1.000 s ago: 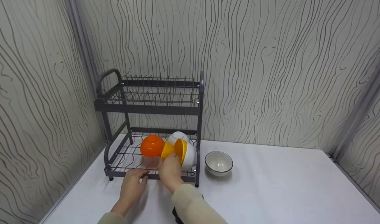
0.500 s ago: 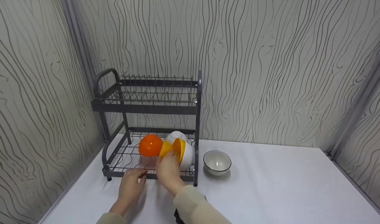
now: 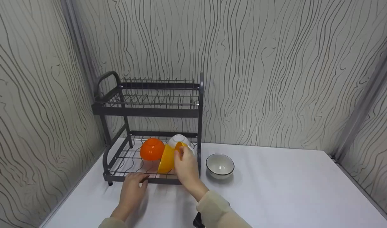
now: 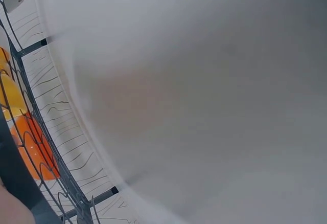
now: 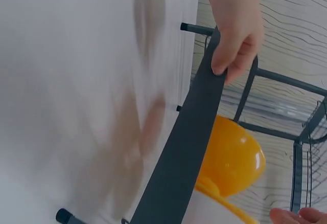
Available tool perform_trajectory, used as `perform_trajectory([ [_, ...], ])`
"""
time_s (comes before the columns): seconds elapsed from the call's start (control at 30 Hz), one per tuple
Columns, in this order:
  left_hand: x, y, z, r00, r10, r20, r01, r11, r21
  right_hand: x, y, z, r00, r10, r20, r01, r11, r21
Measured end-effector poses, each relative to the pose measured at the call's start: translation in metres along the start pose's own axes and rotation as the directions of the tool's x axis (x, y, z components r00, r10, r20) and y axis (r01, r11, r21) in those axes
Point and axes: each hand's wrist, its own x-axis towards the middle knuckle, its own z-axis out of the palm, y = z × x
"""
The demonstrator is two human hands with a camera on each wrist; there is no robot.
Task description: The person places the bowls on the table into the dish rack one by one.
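Note:
In the head view, my left hand (image 3: 133,191) grips the front bar of the dark dish rack (image 3: 146,111); the right wrist view shows its thumb (image 5: 220,63) over that bar. My right hand (image 3: 187,169) is at the lower tier's right end, beside a yellow bowl (image 3: 165,161) tipped on its side. Its loosely bent fingertips (image 5: 294,217) show apart from that bowl in the right wrist view, with nothing seen between them. A white bowl with a yellow inside (image 3: 180,145) is mostly hidden behind this hand. An orange bowl (image 3: 152,149) lies upside down to the left.
Behind the yellow bowl, a white bowl (image 3: 178,139) sits upside down on the lower tier. A dark-rimmed white bowl (image 3: 220,166) stands upright on the white table (image 3: 275,190), right of the rack. Wood-patterned walls enclose the table.
My right hand has let go of the yellow bowl and moved right and slightly up, so more of that bowl shows. My left hand has stayed at the rack's front bar.

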Motion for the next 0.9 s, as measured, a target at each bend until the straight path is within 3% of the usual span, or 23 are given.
perform_trajectory([
  [0.1,0.0,0.001,0.0,1.0,-0.007,0.0,0.007,1.0,-0.001,0.003,0.006,-0.013,0.998,-0.029,-0.051,0.031,0.999,0.035],
  [0.33,0.0,0.0,0.0,1.0,0.021,-0.021,-0.021,1.0,-0.007,0.01,0.026,-0.042,0.984,-0.005,-0.177,0.018,0.997,0.072],
  [0.6,0.0,-0.001,0.001,1.0,0.014,-0.008,-0.014,1.0,-0.025,0.015,0.071,-0.071,0.966,-0.032,-0.256,0.018,0.998,-0.057],
  [0.73,0.0,-0.001,0.001,1.0,0.006,-0.003,-0.006,0.999,-0.034,0.013,0.092,-0.083,0.964,-0.063,-0.257,0.032,0.992,-0.122],
  [0.9,0.0,-0.001,0.001,0.999,0.033,-0.03,-0.033,0.999,-0.03,0.009,0.115,-0.093,0.983,-0.03,-0.182,-0.008,0.979,-0.203],
])
